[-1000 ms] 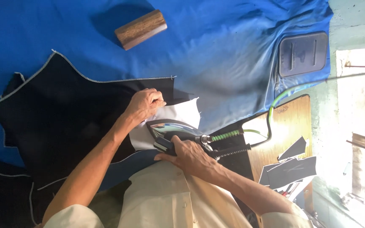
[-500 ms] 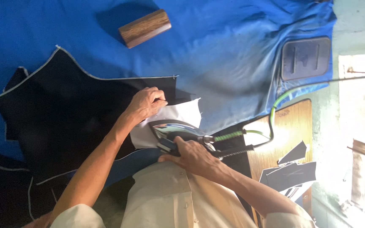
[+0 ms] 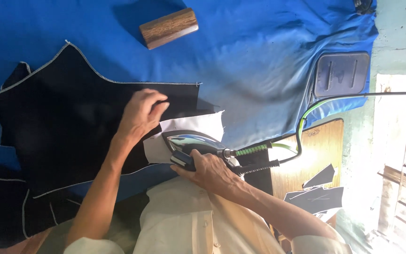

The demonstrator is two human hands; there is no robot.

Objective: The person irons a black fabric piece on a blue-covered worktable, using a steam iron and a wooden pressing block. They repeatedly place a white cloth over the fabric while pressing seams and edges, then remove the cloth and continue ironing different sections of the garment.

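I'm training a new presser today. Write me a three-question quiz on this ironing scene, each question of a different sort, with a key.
1. True or false: the right hand grips the handle of the iron.
2. Multiple choice: what lies under the iron? A) a white fabric piece B) a wooden block C) a grey pad
3. Fill in: the left hand presses down on the ______ fabric beside the white piece.

Key:
1. True.
2. A. The wooden block lies apart on the blue cover, and the grey pad sits at the cover's far corner.
3. Dark (navy, with pale stitched edges).
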